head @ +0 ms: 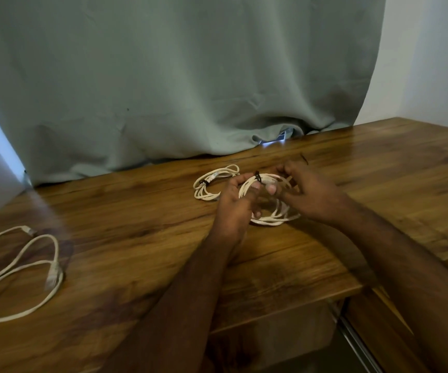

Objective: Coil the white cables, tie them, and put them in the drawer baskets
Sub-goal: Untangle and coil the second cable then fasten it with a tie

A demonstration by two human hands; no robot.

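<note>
**Hidden, cropped and blurred**

Covering much of the coiled white cable [268, 203] with the left hand [233, 208] and the right hand [308, 192], leaving the fingertip grip on the black tie [257, 176] too small to read. Running off the left edge: the loose white cable [23, 270], its plug smeared by blur. Lying too small to identify: a dark strip [304, 158] beyond the right hand. Peeking out under the curtain [179, 76]: a bright gap, contents unreadable. Sitting mostly concealed below the table [136, 238]: the drawer [298, 327], interior unseen.

white cable coil [269, 203] in both hands
</note>
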